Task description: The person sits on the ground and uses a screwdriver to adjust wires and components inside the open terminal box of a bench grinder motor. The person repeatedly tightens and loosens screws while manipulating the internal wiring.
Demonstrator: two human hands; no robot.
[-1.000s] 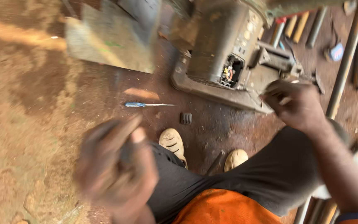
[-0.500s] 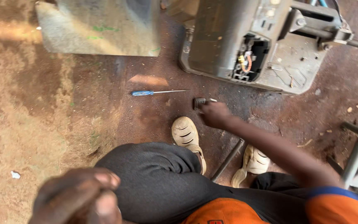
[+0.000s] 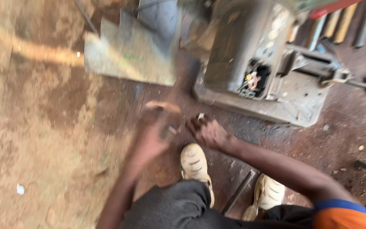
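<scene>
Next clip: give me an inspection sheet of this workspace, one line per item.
Surface: bare reddish dirt ground, scattered debris.
Job's things: a small item at the right hand's fingertips, too blurred to identify.
Clutter: grey metal sheet; metal bar between the shoes.
Grippers: left hand motion-blurred, grip unreadable; right hand low near the ground beside it, fingers curled.
Cables: coloured wires in the opening of the grey machine.
Surroundings: metal rods at top right; pale shoes.

Single head view — looks steeply down, close over dirt floor (image 3: 43, 140), slightly blurred.
</scene>
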